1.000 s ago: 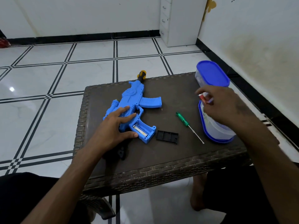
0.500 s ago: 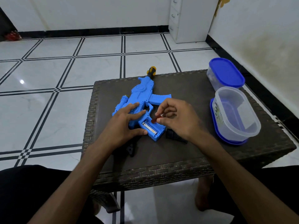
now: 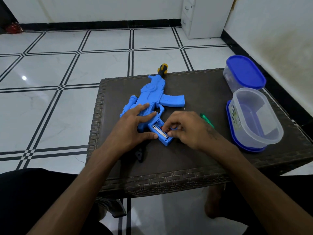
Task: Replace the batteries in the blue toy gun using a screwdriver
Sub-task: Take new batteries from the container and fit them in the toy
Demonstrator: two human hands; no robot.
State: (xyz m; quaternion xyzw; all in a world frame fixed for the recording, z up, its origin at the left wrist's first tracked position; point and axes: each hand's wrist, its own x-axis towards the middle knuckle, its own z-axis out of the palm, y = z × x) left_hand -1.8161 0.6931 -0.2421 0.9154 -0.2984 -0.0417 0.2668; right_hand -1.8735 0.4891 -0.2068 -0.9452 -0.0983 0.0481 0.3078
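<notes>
1. The blue toy gun [image 3: 152, 97] lies flat mid-table [image 3: 194, 160], orange muzzle toward 12 o'clock, grip compartment open.
2. Left hand [image 3: 133, 126] presses it, fingers straight.
3. Right hand [image 3: 186, 128] pinches a red battery [image 3: 165, 128] into the compartment.

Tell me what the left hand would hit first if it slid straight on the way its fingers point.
The left hand already lies on the gun, fingers pointing up and right. Going on, it would likely meet the magazine first, though depth is unclear.
</notes>
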